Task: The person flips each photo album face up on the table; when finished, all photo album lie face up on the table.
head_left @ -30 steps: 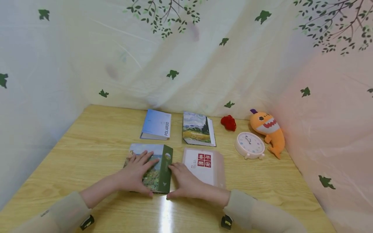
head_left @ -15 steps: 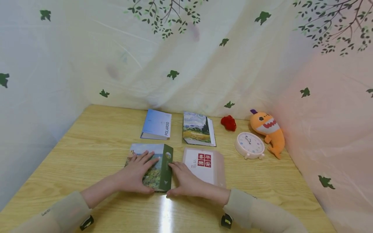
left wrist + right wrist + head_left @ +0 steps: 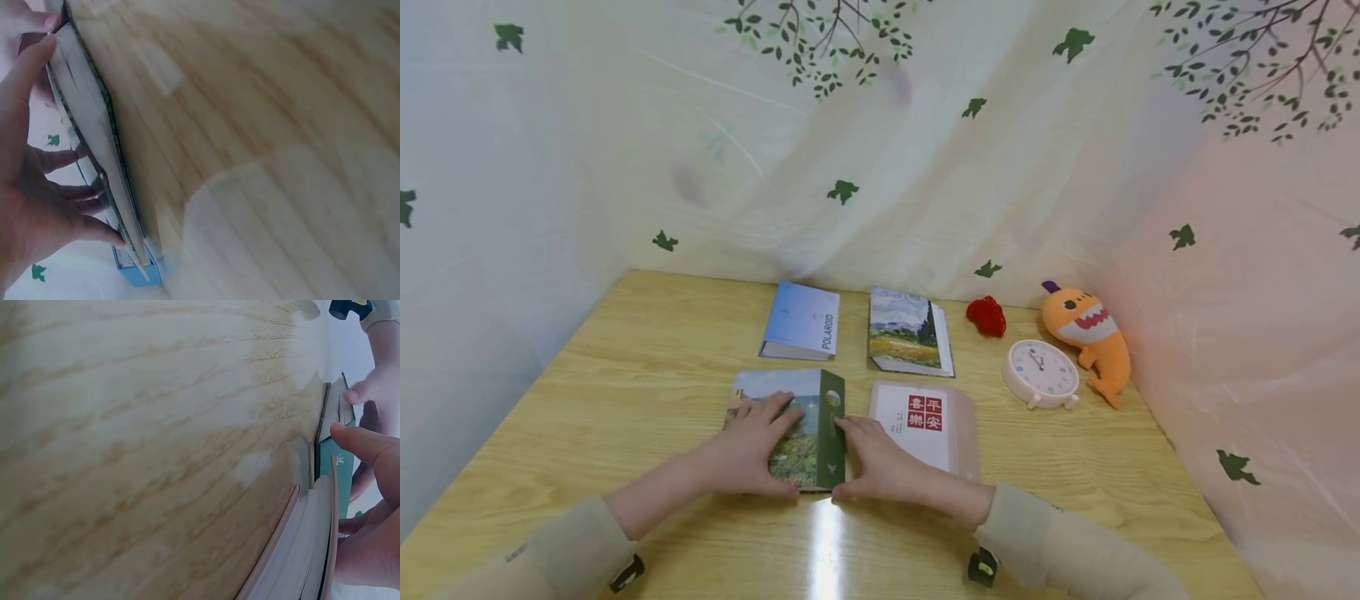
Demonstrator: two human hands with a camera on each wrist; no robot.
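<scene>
A landscape-covered book with a green spine (image 3: pixel 831 450) lies on the wooden table in the head view. My left hand (image 3: pixel 741 450) rests spread across its cover, thumb along the near edge. My right hand (image 3: pixel 883 462) touches the spine side with fingertips, its thumb at the near right corner. In the left wrist view, the book's page edges (image 3: pixel 84 87) show beneath the left thumb. To the right lies a pale pink book (image 3: pixel 966 425) with red characters, under my right wrist. The right wrist view shows its page block (image 3: pixel 294 544) close below the right hand.
Behind lie a blue Polaroid book (image 3: pixel 801 321) and a thick book with a wheat-field painting (image 3: pixel 904 333). Farther right are a red yarn bundle (image 3: pixel 987 317), a pink round clock (image 3: pixel 1041 371) and an orange shark plush (image 3: pixel 1090 333). A printed curtain (image 3: pixel 760 167) hangs behind the table.
The near edge of the green-spined book has shifted slightly away from me, and both thumbs have moved forward a little with it. The other things stay put.
</scene>
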